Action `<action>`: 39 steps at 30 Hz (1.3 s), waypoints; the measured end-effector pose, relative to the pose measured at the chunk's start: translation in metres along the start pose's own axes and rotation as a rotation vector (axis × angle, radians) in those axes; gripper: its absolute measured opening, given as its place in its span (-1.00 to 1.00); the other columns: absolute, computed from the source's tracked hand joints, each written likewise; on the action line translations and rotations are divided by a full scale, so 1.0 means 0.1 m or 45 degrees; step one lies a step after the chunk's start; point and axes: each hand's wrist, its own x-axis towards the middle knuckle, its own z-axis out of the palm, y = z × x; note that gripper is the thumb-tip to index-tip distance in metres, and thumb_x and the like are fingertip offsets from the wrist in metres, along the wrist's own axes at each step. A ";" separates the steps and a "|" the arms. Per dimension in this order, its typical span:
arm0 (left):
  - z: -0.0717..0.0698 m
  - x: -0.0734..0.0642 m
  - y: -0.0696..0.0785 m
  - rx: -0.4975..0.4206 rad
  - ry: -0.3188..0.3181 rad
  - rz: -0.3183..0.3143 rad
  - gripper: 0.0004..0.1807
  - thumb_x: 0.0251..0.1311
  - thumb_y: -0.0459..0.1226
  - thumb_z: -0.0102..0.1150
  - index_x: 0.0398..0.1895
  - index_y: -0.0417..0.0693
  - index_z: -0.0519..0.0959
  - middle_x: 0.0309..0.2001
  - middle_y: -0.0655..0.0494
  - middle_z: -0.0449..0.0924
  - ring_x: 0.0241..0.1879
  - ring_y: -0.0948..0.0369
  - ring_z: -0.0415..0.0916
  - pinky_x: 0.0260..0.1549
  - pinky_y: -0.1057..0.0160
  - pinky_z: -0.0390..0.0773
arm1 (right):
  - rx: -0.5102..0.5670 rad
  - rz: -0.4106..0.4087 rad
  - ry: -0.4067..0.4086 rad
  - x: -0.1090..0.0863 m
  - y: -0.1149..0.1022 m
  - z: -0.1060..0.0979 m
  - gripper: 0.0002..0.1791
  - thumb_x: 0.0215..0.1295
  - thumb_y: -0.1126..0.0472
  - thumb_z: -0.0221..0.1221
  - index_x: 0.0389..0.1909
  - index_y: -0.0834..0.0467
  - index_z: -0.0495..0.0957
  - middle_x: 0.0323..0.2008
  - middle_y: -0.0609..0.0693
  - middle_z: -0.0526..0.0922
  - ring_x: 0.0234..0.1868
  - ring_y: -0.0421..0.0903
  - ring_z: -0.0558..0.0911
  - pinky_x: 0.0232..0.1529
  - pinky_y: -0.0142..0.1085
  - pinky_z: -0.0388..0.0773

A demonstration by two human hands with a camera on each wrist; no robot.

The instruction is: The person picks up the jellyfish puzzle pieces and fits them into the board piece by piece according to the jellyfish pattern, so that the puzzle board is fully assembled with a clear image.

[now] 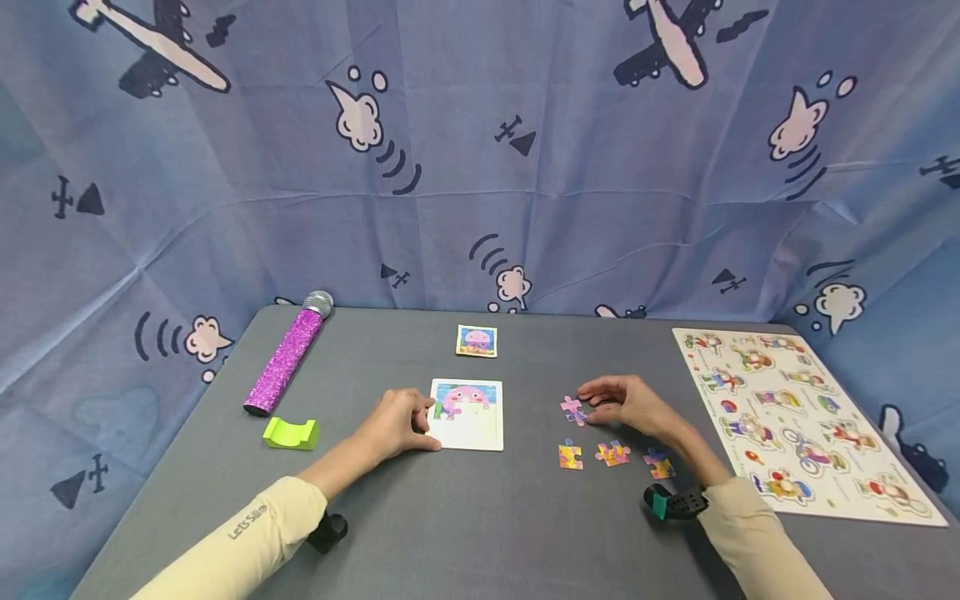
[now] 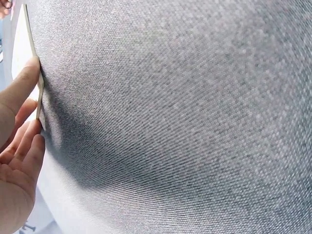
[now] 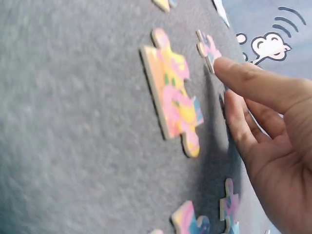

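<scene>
A white square puzzle tray (image 1: 465, 429) lies on the table, with pink and blue pieces set in its upper part. My left hand (image 1: 401, 421) grips the tray at its left edge and lower corner, thumb nearest me; the left wrist view shows the fingertips on the tray's rim (image 2: 30, 36). My right hand (image 1: 626, 406) hovers low with thumb and fingers apart, the thumb tip right at a pink-and-blue jigsaw piece (image 1: 573, 407). Nearer me lie a yellow piece (image 1: 570, 456), a pink-yellow piece (image 3: 175, 92) and a yellow-blue piece (image 1: 659, 463).
A small picture card (image 1: 477, 341) lies behind the tray. To the left are a glittery purple microphone (image 1: 288, 358) and a bright green curved block (image 1: 290, 434). A large white board of figures (image 1: 802, 425) covers the right side. A blue printed cloth (image 1: 465, 192) hangs behind the table.
</scene>
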 end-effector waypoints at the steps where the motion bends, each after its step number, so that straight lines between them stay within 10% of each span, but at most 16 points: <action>1: 0.00 0.00 0.00 -0.001 0.001 -0.004 -0.57 -0.33 -0.27 0.61 -0.75 -0.11 0.42 -0.30 -0.02 0.64 -0.10 0.00 0.61 -0.38 0.29 0.41 | -0.015 0.002 -0.017 0.01 0.01 -0.01 -0.57 0.09 0.47 0.31 0.00 0.50 0.50 -0.09 0.35 0.60 -0.19 -0.11 0.60 -0.21 -0.42 0.52; 13: -0.02 -0.01 0.02 -0.005 -0.004 -0.028 -0.57 -0.33 -0.28 0.61 -0.74 -0.12 0.41 -0.28 -0.05 0.64 -0.05 -0.01 0.60 -0.39 0.29 0.40 | -0.115 0.010 -0.045 0.08 0.04 -0.03 -0.59 0.03 0.41 0.37 -0.05 0.41 0.57 -0.17 0.23 0.64 -0.25 -0.14 0.56 -0.28 -0.41 0.52; 24: -0.01 -0.01 0.00 -0.015 -0.008 0.003 -0.56 -0.33 -0.28 0.61 -0.73 -0.12 0.40 -0.28 -0.05 0.64 -0.07 -0.02 0.60 -0.40 0.32 0.39 | 0.149 0.058 -0.014 0.06 0.08 -0.02 -0.55 0.12 0.47 0.28 0.04 0.52 0.45 -0.01 0.43 0.54 -0.16 -0.15 0.68 -0.19 -0.36 0.58; 39: -0.02 -0.01 0.01 -0.013 -0.015 -0.007 -0.57 -0.32 -0.27 0.61 -0.73 -0.14 0.41 -0.26 -0.06 0.65 -0.09 -0.01 0.61 -0.42 0.33 0.38 | 0.114 0.080 0.060 0.00 0.11 0.02 -0.58 0.16 0.37 0.30 0.02 0.49 0.50 -0.14 0.32 0.65 -0.24 -0.27 0.67 -0.23 -0.44 0.54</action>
